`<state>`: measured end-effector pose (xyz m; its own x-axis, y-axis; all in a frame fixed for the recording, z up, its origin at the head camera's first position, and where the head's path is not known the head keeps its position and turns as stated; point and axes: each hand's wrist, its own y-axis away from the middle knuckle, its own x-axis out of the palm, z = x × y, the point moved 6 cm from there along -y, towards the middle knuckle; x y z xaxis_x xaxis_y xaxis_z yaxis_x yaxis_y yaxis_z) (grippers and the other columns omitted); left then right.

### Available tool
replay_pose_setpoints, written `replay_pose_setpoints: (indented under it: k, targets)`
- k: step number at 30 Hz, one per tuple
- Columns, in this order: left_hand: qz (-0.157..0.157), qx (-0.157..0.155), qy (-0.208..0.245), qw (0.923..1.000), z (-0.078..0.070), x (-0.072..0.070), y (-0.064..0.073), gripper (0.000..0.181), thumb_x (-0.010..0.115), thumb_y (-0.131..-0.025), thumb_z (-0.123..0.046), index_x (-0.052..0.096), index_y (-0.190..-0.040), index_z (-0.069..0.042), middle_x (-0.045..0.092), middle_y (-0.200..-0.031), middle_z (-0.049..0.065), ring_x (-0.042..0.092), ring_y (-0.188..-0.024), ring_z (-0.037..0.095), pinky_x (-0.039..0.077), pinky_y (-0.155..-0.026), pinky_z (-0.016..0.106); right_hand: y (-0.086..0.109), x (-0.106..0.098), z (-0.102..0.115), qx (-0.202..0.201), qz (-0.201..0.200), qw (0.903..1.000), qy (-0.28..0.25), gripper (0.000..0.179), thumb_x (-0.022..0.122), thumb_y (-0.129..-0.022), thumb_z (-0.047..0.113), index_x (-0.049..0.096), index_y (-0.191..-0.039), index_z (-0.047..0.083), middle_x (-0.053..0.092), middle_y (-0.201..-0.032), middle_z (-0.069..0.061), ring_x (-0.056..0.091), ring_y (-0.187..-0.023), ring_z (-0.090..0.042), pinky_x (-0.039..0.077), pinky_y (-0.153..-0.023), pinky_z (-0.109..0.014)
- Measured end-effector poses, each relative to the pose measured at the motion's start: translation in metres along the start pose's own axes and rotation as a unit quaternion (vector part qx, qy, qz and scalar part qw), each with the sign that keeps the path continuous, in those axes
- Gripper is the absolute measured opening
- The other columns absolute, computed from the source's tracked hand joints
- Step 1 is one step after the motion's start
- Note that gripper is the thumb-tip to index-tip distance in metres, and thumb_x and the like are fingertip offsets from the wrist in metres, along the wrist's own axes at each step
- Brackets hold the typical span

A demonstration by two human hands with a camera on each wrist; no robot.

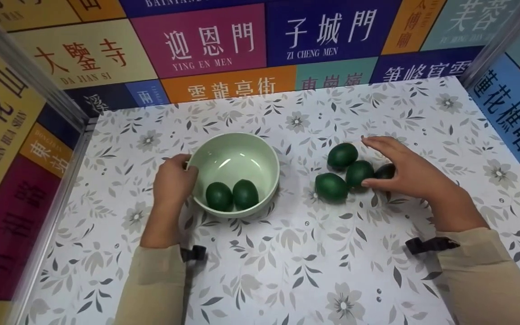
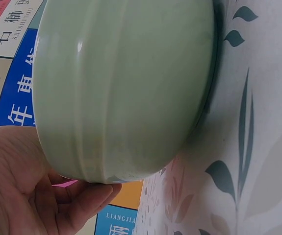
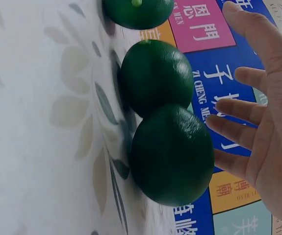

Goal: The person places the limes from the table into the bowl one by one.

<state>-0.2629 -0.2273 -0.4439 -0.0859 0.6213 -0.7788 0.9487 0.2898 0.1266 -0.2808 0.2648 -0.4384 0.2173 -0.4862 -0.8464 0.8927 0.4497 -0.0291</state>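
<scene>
A pale green bowl (image 1: 234, 151) stands upright on the table, with two dark green limes (image 1: 219, 197) lying together in its near side. My left hand (image 1: 174, 180) grips the bowl's left rim; the left wrist view shows my fingers against its outer wall (image 2: 126, 88). Several more limes (image 1: 331, 187) lie grouped to the right of the bowl. My right hand (image 1: 406, 169) hovers over the rightmost lime (image 1: 385, 171) with fingers and thumb spread, partly hiding it. From the right wrist, a gap shows between my fingers and the closest lime (image 3: 172, 154).
A white cloth with a grey floral print covers the table (image 1: 287, 271). Panels (image 1: 201, 40) with colourful sign lettering stand behind it and along both sides. Metal posts (image 1: 43, 72) rise at the back corners. A strap with a dark device (image 1: 431, 244) sits at each wrist.
</scene>
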Motion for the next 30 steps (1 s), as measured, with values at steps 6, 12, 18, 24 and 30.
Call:
replay_pose_setpoints:
  k: [6, 12, 18, 24, 30]
  targets:
    - [0.0, 0.001, 0.003, 1.0, -0.001, 0.0, 0.0, 0.047, 0.052, -0.095, -0.02, 0.065, -0.14, -0.011, 0.072, -0.125, 0.015, 0.067, -0.105, 0.032, 0.052, -0.094, 0.049, 0.002, 0.0, -0.013, 0.019, 0.014, 0.9997, -0.006, 0.094, 0.087, -0.083, 0.04, 0.037, -0.162, 0.024, 0.034, -0.166, -0.011, 0.031, -0.153, -0.041, 0.031, -0.116, -0.069]
    - [0.0, 0.0, 0.004, 1.0, -0.001, 0.0, 0.002, 0.046, 0.053, -0.097, -0.02, 0.064, -0.14, -0.01, 0.071, -0.128, 0.016, 0.068, -0.108, 0.033, 0.052, -0.096, 0.05, 0.002, 0.0, -0.023, 0.035, 0.03, 0.9989, -0.009, 0.096, 0.088, -0.082, 0.042, 0.039, -0.161, 0.021, 0.037, -0.163, -0.012, 0.033, -0.151, -0.042, 0.03, -0.117, -0.067]
    - [-0.001, 0.0, 0.001, 1.0, 0.0, -0.001, 0.002, 0.046, 0.053, -0.097, -0.02, 0.065, -0.14, -0.01, 0.071, -0.128, 0.016, 0.067, -0.109, 0.033, 0.052, -0.097, 0.051, 0.003, 0.002, -0.033, 0.077, 0.07, 0.9945, -0.014, 0.101, 0.087, -0.08, 0.049, 0.035, -0.162, 0.019, 0.028, -0.167, -0.019, 0.02, -0.156, -0.048, 0.023, -0.119, -0.071]
    - [0.0, 0.003, 0.002, 1.0, -0.001, -0.001, 0.001, 0.046, 0.053, -0.096, -0.02, 0.065, -0.139, -0.01, 0.072, -0.127, 0.015, 0.067, -0.108, 0.033, 0.051, -0.097, 0.05, 0.004, 0.003, -0.038, 0.096, 0.085, 0.9917, -0.013, 0.106, 0.086, -0.079, 0.053, 0.032, -0.164, 0.02, 0.027, -0.168, -0.021, 0.019, -0.156, -0.049, 0.022, -0.119, -0.071]
    - [0.004, -0.006, 0.004, 1.0, 0.0, 0.0, 0.001, 0.046, 0.053, -0.096, -0.021, 0.064, -0.14, -0.011, 0.071, -0.128, 0.015, 0.066, -0.109, 0.032, 0.051, -0.098, 0.05, 0.005, 0.004, -0.039, 0.112, 0.096, 0.9888, -0.019, 0.106, 0.085, -0.079, 0.056, 0.033, -0.163, 0.018, 0.031, -0.164, -0.023, 0.029, -0.151, -0.05, 0.026, -0.118, -0.07]
